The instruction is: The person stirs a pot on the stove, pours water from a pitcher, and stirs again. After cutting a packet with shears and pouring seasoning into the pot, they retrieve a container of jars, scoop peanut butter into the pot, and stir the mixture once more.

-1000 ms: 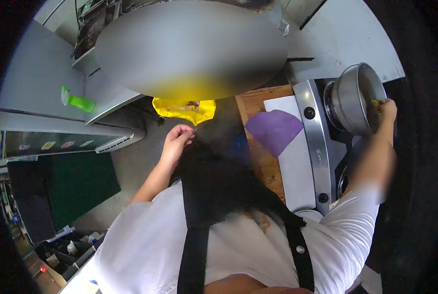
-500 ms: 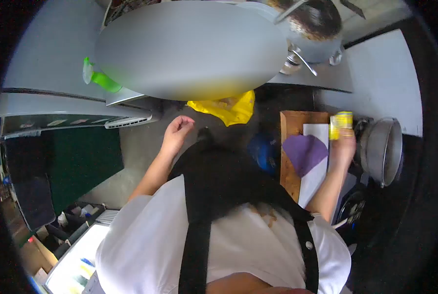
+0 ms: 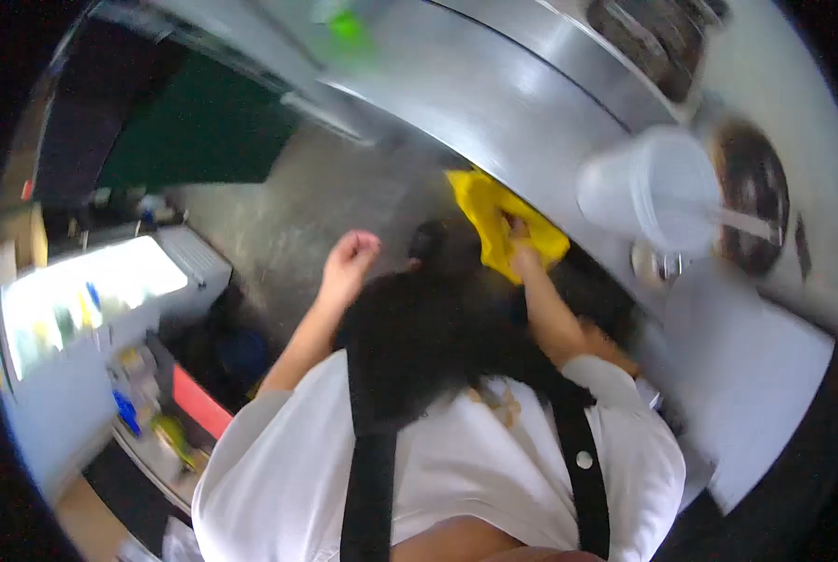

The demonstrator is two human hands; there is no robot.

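The right hand [image 3: 522, 242] is now reaching into the yellow bag [image 3: 496, 225] that is hanging just under the edge of the steel counter [image 3: 531, 112]; its fingers are lying against the yellow plastic, and motion blur is hiding whether they are gripping anything. Half a second ago this hand was out to the right beside the metal pot, holding a small yellow packet; neither the pot nor the packet is showing any more. The left hand [image 3: 348, 262] is hanging over the grey floor [image 3: 288, 215] with its fingers curled loosely inward, holding nothing, much as it was before. The view is swinging leftward: a translucent plastic tub [image 3: 648, 187] is now sitting on the counter top, and the green spray bottle [image 3: 346, 23] is sliding to the top edge
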